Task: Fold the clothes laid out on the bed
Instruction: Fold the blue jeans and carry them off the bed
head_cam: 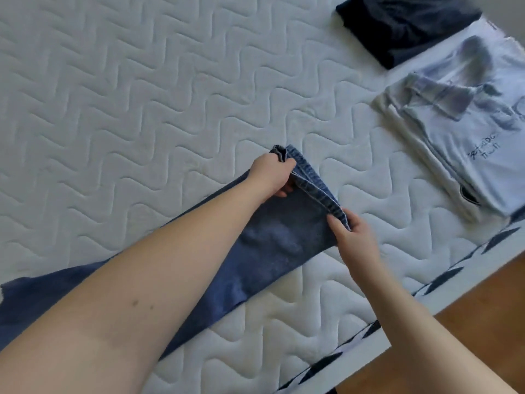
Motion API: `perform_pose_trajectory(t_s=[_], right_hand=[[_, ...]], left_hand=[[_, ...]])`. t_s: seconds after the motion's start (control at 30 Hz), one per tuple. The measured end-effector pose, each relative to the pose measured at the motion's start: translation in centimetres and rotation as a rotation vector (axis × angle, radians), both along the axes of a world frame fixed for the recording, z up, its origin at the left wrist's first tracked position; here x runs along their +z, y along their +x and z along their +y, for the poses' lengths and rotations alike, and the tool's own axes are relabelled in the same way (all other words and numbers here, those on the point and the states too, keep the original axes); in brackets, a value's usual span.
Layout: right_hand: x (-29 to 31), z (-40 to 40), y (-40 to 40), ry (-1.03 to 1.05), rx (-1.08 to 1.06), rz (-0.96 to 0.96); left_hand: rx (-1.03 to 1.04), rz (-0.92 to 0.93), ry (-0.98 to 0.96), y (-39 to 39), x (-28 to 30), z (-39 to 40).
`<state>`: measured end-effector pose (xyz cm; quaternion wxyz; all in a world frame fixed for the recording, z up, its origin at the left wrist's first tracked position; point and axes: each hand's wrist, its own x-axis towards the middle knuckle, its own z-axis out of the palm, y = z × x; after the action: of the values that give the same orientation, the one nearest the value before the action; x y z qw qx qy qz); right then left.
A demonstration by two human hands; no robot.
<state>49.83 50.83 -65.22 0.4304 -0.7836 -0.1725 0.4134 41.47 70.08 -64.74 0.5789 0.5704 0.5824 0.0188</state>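
Observation:
A pair of blue jeans (272,251) lies stretched along the white quilted mattress (142,95), running from the lower left toward the middle. My left hand (271,173) grips the far corner of the hem, lifted a little off the mattress. My right hand (352,231) pinches the near corner of the same hem. The hem edge hangs between both hands. My left forearm covers much of the jeans.
A folded light polo shirt (466,137) lies at the right near the mattress edge. A folded dark garment (406,27) sits beyond it at the top right. The mattress edge with black-and-white trim (443,277) borders a wooden floor (468,336) at lower right.

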Motion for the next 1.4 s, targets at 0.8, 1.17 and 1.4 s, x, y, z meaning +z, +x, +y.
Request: perform_pose_trajectory(t_s=[0.8, 1.17, 1.4], right_hand=[[-4.9, 0.5, 4.7, -0.324, 0.15, -0.288], [-3.3, 0.1, 7.9, -0.403, 0.246, -0.279], [-3.3, -0.5, 6.4, -0.411, 0.113, -0.56]], left_hand=[[-0.483, 0.441, 0.507, 1.2, -5.1, 5.2], [-0.466, 0.096, 0.423, 3.6, -3.6, 4.7], [-0.446, 0.116, 0.762, 2.5, -3.6, 2.9]])
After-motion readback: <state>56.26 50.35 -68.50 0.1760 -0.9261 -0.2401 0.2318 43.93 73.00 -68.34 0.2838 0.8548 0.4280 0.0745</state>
